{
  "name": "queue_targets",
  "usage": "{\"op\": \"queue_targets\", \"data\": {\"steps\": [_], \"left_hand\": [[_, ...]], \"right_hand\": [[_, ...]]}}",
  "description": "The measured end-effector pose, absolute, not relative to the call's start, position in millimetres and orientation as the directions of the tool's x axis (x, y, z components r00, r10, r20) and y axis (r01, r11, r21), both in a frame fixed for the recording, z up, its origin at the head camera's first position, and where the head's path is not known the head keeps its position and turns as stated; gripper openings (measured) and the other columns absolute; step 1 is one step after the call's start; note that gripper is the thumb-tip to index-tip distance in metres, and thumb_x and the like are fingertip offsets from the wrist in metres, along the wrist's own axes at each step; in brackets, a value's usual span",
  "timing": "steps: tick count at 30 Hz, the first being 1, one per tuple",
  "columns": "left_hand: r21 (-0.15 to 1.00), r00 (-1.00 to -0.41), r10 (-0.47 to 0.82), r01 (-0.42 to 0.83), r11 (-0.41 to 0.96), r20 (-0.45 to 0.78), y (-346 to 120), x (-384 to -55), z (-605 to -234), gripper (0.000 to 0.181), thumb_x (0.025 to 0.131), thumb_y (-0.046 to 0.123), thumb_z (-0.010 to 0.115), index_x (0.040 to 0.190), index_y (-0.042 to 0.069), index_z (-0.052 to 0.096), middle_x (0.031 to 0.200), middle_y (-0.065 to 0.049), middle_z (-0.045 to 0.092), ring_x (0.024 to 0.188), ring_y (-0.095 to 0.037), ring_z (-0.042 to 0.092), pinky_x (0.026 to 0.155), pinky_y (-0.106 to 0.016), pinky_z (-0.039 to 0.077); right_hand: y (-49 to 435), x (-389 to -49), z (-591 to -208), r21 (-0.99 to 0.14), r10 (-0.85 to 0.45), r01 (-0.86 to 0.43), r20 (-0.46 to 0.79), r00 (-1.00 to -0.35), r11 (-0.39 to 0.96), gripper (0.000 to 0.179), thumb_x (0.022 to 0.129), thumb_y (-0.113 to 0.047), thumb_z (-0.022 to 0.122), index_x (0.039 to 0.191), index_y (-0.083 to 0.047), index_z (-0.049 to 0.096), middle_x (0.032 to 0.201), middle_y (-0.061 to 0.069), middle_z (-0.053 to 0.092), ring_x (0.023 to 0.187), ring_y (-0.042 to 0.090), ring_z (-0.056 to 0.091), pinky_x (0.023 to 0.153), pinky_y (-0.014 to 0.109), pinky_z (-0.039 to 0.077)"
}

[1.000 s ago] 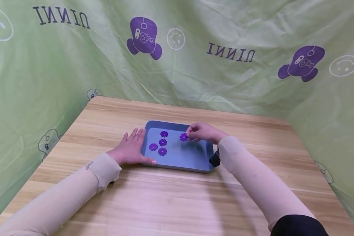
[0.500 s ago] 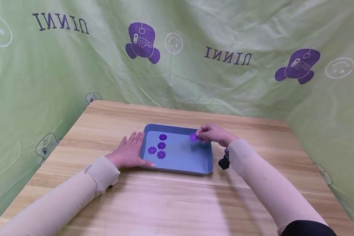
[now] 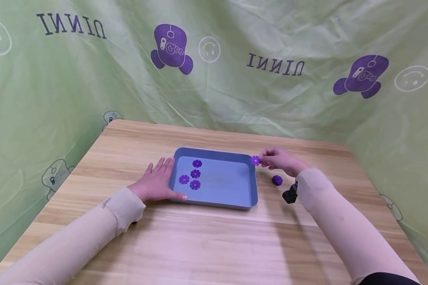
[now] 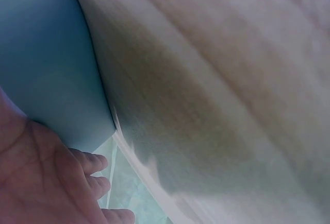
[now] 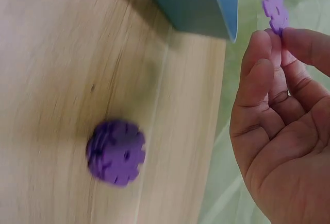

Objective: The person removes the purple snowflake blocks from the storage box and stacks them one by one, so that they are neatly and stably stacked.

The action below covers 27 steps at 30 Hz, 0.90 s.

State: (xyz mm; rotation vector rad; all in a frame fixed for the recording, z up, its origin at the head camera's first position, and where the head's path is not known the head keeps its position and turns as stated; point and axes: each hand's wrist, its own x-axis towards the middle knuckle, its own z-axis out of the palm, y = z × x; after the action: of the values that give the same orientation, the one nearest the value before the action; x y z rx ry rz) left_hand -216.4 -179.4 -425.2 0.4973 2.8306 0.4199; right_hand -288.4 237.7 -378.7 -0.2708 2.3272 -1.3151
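Between thumb and fingertips, my right hand [image 3: 279,159] pinches a purple notched disc [image 5: 275,9], raised at the tray's right rim. Just right of the tray, a short stack of purple discs [image 5: 116,153] sits on the table below that hand. My left hand [image 3: 157,181] rests with spread, straight fingers against the left side of the blue tray [image 3: 221,201]. Inside the tray's left half lie several purple discs, among them an upper disc [image 3: 197,163] and a leftmost disc [image 3: 184,179]. The left wrist view shows the palm [image 4: 41,177] beside the tray wall.
The wooden table [image 3: 199,241] carries the tray near its middle. Behind it hangs a green printed curtain [image 3: 214,95], which also runs along both sides. A black wrist camera [image 3: 290,194] juts from the right sleeve, close to the disc stack.
My right hand has carried the pinched disc rightward, from over the tray to its right rim. The disc stack beside the tray has come into view. The left hand stays in place.
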Motion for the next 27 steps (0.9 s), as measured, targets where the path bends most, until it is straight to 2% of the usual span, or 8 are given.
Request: {"op": "queue_targets", "data": {"steps": [7,16,27], "left_hand": [[0.317,-0.911,0.368,0.299,0.900,-0.186,-177,-218,-424,0.146,0.072,0.082,0.073,0.161,-0.010,0.003,0.168,-0.030,0.006,0.155,-0.045,-0.002,0.121,-0.065,-0.001],[0.334,-0.911,0.370,0.298,0.895,-0.180,-176,-221,-422,0.148,0.070,0.084,0.072,0.161,-0.009,0.002,0.168,-0.029,0.004,0.155,-0.044,-0.003,0.122,-0.064,-0.002],[0.349,-0.911,0.369,0.291,0.891,-0.182,-179,-218,-424,0.147,0.071,0.083,0.072,0.161,-0.010,0.002,0.168,-0.029,0.004,0.155,-0.046,-0.002,0.121,-0.065,-0.003]], "right_hand": [[261,-286,-383,-0.842,-0.362,0.054,-0.287,-0.887,0.536,0.023,0.108,-0.008,0.050,0.119,0.011,0.057,0.100,0.005,0.066,0.094,0.015,0.061,0.089,0.036,0.053],[282,-288,-385,-0.807,-0.304,0.092,-0.322,-0.897,0.583,0.025,0.109,-0.010,0.049,0.121,0.010,0.057,0.101,0.009,0.067,0.094,0.018,0.061,0.085,0.030,0.054],[305,-280,-397,-0.785,-0.308,0.136,-0.388,-0.869,0.604,0.023,0.106,-0.009,0.055,0.118,0.010,0.061,0.092,0.001,0.066,0.080,0.012,0.057,0.071,0.026,0.050]]}}
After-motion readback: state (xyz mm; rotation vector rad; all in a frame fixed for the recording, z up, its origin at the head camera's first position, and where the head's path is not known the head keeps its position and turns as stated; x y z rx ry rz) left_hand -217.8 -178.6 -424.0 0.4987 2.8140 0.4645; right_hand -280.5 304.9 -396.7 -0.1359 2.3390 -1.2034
